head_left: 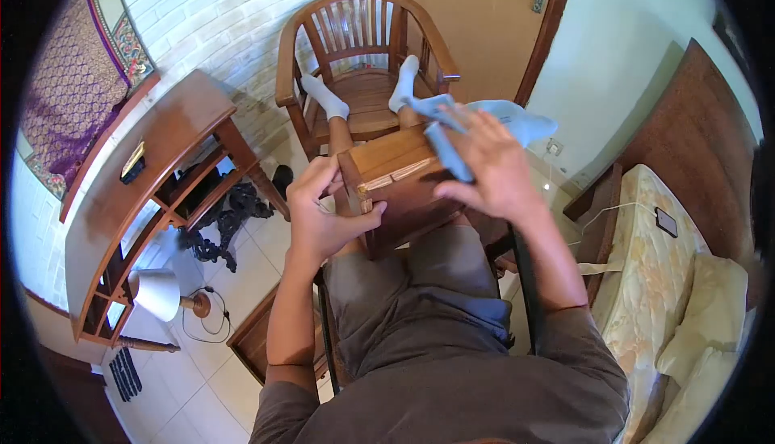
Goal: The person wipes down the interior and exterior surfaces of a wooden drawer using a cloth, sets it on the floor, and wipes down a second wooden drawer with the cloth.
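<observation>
A brown wooden box (404, 222), with pale raw wood showing along one edge, rests tilted on my thighs. My left hand (323, 210) grips its left corner, the thumb on the near face and the fingers over the far side. A light blue cloth (452, 153) lies over the right end of the box and trails out to the right. My right hand (491, 161) holds this cloth against the box, with part of it bunched by the fingers. The inside of the box is hidden from view.
A wooden armchair (363, 97) stands ahead, my socked feet on its seat. A curved wooden desk (145, 178) is at left, a lamp (157, 295) lying on the floor by it. At right, a mattress (646, 258) bears a phone (666, 221) and pillows.
</observation>
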Action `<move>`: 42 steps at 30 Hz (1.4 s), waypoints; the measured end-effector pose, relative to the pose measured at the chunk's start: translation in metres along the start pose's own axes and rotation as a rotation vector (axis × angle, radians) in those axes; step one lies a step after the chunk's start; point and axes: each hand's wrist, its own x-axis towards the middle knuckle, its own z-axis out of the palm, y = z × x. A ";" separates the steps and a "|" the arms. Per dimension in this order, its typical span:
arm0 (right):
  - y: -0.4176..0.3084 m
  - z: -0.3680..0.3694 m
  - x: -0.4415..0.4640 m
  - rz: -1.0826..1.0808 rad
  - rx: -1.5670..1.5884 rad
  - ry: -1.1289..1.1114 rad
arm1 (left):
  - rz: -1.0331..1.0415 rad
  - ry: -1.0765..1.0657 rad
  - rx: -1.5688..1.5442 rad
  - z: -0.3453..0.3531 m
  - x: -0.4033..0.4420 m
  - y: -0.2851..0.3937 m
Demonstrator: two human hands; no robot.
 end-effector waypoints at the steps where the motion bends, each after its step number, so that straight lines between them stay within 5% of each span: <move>1: 0.016 -0.002 -0.008 0.007 -0.061 -0.006 | 0.005 0.007 0.010 0.001 -0.001 0.000; 5: 0.076 -0.024 -0.041 0.056 -0.126 -0.053 | -0.017 -0.005 -0.027 0.001 -0.001 0.008; 8: 0.115 -0.037 -0.072 0.577 0.414 -0.449 | -0.040 0.000 -0.087 -0.001 0.001 0.010; 11: 0.134 0.013 -0.120 0.943 0.813 -0.045 | -0.031 0.013 -0.100 -0.002 0.001 0.015; 14: 0.108 0.015 -0.128 1.019 0.875 0.212 | -0.027 0.008 -0.065 -0.003 -0.004 0.006; 19: 0.043 -0.008 -0.124 0.804 0.364 0.467 | -0.040 0.011 -0.029 -0.004 -0.006 0.011; 23: 0.027 -0.045 -0.138 0.564 -0.022 0.053 | -0.088 -0.018 0.033 -0.006 -0.007 0.004; 33: 0.006 -0.018 -0.205 0.674 0.348 -1.001 | -0.072 0.035 -0.037 0.002 -0.001 0.008; 36: 0.013 -0.032 -0.168 0.718 0.289 -0.843 | -0.092 0.029 -0.044 0.001 -0.003 0.006; 42: 0.049 -0.038 -0.083 0.793 0.494 0.094 | -0.031 0.015 0.032 0.002 -0.006 0.010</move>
